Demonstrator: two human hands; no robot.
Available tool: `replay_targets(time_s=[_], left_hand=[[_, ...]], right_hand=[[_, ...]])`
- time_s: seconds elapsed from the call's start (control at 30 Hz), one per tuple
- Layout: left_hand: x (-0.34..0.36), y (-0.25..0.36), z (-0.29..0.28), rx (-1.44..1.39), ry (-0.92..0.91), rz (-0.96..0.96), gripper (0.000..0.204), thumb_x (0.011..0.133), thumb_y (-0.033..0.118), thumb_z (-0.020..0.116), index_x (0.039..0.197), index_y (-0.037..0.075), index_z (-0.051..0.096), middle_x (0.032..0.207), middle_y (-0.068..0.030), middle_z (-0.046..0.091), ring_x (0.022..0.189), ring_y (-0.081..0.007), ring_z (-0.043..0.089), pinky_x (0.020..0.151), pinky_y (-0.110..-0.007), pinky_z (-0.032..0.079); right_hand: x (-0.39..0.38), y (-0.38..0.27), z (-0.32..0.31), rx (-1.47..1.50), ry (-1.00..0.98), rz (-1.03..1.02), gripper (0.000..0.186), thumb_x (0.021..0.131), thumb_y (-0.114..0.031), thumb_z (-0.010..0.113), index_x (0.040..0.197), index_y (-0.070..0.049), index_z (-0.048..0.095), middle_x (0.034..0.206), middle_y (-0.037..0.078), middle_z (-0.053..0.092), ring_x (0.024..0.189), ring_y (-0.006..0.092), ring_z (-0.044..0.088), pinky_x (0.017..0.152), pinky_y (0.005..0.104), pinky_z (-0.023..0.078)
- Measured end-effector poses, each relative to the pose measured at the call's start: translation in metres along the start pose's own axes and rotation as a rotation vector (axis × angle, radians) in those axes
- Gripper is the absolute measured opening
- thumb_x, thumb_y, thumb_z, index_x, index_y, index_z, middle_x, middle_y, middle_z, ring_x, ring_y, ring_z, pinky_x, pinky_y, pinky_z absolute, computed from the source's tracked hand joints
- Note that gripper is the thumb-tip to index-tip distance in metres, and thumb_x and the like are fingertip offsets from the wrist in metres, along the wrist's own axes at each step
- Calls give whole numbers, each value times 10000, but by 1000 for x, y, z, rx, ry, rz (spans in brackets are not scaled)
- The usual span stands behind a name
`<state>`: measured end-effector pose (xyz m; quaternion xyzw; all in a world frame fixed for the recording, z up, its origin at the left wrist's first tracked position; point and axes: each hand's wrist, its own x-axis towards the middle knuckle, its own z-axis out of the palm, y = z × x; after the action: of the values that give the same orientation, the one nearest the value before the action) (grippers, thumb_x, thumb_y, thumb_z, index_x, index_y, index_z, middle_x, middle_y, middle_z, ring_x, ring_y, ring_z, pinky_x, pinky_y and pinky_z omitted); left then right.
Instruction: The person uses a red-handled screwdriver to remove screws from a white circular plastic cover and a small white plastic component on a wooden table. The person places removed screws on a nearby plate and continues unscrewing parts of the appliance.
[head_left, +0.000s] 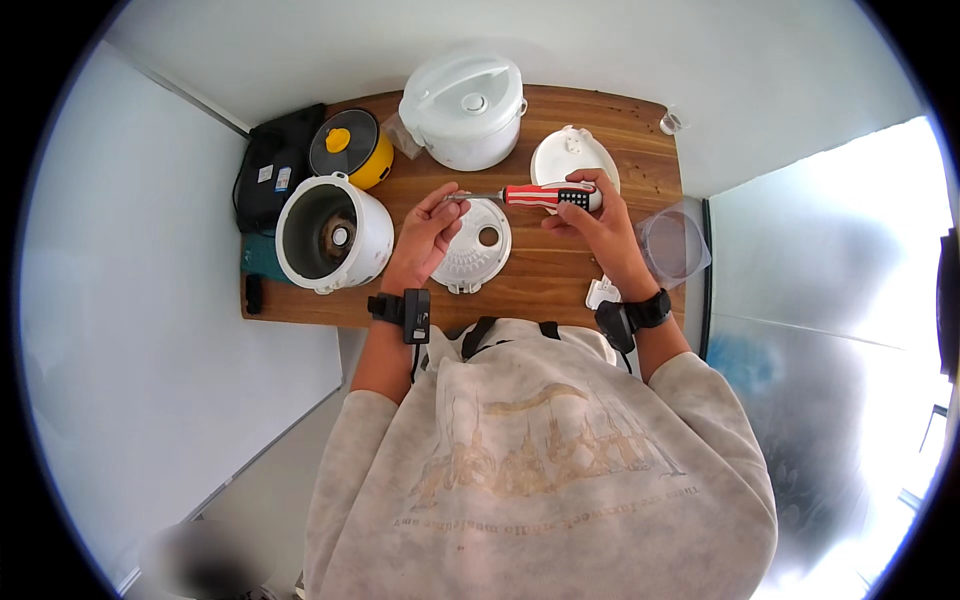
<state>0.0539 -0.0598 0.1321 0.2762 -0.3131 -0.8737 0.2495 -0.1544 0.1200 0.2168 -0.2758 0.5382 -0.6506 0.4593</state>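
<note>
A screwdriver [530, 196] with a red, white and dark patterned handle lies level between my two hands above the table. My right hand [603, 222] is closed round the end of its handle. At the tip of the metal shaft, my left hand [430, 232] pinches with thumb and fingers; whether a small part sits there is too small to tell. Beneath the screwdriver lies a round white perforated cover [470, 255] with a hole in it. Behind my right hand is a white round lid [572, 155], partly covered by the handle and fingers.
An opened white rice cooker body [372, 235] stands left on the wooden table [640, 150]. Behind it are a yellow pot [375, 160] and a black case [270, 180]. A lidded white cooker [465, 120] stands at the back. A clear plastic container [675, 245] and small white part [602, 292] lie right.
</note>
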Motion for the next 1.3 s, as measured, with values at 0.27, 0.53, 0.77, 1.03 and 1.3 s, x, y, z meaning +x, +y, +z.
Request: replay_targets(time_s=[0.27,0.53,0.77,1.03,1.3], left_hand=[[-5,-12,-33,565,211,-68,267,916,146,622,1170,64,604,1062,-68,676,900,-143,659,715,-260,544],[-10,-62,-111,1559,457,-60,572,803,207,706,1295,85,439,1093,-195,568,979,-321,584,869,-398,498],[-16,-83,-145,1728,402,53,869,673,226,833,1387,138,346,1323,-321,371,1216,-441,435,973,-458,439],[-15,-94,-161,1561,282,21,887,636,169,835,1389,124,369,1352,-303,373,1247,-438,413,1032,-444,403],[-14,-91,-159,1555,239,35,846,632,138,803,1373,79,399,1313,-240,457,1229,-405,442,1033,-433,401]], right_hand=[[8,0,-2,-468,120,-175,314,896,-67,633,1159,-28,466,946,133,679,813,195,703,702,299,579],[48,42,-5,-998,-49,-375,362,858,-262,686,1069,-49,482,847,209,677,799,380,671,672,429,527],[70,74,0,-1055,-85,-325,339,863,-252,661,1050,-55,458,799,222,659,777,435,637,652,495,497],[75,83,-1,-1098,-102,-253,335,854,-232,674,1051,-35,489,837,204,676,777,406,649,663,454,501],[78,85,-2,-1081,-121,-204,318,854,-216,672,1044,-33,495,832,205,679,783,404,655,668,447,507]])
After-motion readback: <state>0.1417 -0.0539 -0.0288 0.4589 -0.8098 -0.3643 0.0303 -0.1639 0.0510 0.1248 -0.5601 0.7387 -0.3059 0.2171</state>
